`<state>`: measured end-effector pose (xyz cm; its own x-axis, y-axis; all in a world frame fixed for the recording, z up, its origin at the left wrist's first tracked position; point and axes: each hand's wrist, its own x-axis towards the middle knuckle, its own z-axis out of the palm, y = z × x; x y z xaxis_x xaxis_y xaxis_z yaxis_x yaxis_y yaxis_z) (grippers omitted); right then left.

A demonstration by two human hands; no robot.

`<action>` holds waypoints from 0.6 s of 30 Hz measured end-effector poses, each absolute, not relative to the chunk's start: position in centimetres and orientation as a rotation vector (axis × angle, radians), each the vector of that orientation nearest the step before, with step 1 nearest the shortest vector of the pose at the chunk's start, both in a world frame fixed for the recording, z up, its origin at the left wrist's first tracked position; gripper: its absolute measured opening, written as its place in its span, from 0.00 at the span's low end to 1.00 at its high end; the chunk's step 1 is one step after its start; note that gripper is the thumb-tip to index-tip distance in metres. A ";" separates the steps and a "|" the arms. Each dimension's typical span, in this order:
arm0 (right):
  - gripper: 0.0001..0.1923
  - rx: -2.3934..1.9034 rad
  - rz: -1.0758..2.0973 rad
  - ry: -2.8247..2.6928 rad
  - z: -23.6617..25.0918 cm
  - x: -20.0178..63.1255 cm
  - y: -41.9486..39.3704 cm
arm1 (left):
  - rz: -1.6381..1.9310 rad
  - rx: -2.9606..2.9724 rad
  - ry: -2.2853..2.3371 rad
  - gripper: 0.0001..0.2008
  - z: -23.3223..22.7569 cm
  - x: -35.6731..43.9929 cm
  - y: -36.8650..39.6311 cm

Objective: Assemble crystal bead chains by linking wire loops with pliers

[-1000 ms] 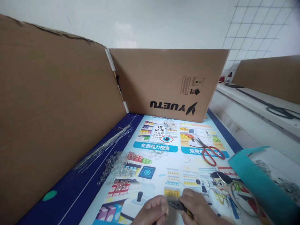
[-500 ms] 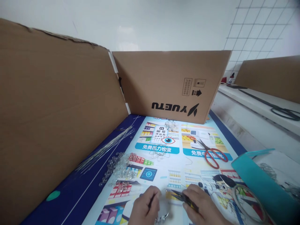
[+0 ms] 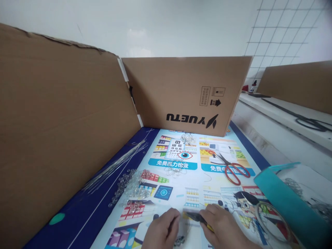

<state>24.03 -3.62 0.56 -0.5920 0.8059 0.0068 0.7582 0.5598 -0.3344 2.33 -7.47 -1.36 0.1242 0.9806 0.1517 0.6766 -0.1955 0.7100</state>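
Note:
My left hand [image 3: 163,229] is closed, its fingers pinching a thin wire loop. Clear beads [image 3: 179,240] hang low on that loop, partly hidden by the hand. My right hand [image 3: 223,224] is wrapped round a pair of pliers [image 3: 195,217] with dark jaws and a touch of yellow on the handle. The jaws point left at the wire near my left fingers and look closed; whether they grip the wire I cannot tell. To the left lie many loose clear beads [image 3: 133,188], and behind them a bundle of straight thin wires [image 3: 118,165].
Red-handled scissors [image 3: 233,170] lie at the right, beyond a wire coil [image 3: 272,221]. A teal box [image 3: 285,204] holding wire pieces stands beside the coil. Finished-looking wire loops [image 3: 176,168] rest mid-table. Cardboard panels [image 3: 181,93] wall off the back and left.
The pliers' jaws, parted half a second ago, now look closed, and the pliers have turned a little. Both hands stay close together. The whole view has shifted slightly.

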 end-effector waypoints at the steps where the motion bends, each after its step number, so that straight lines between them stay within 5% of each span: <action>1: 0.10 -1.331 0.428 -2.643 0.7 24.1 -3.6 | 0.849 1.975 1.603 0.10 -1.5 2.1 -7.4; 18: 0.07 -1.069 -0.039 -2.895 1.4 24.3 -1.6 | 0.544 2.358 1.575 0.19 0.2 2.2 -5.6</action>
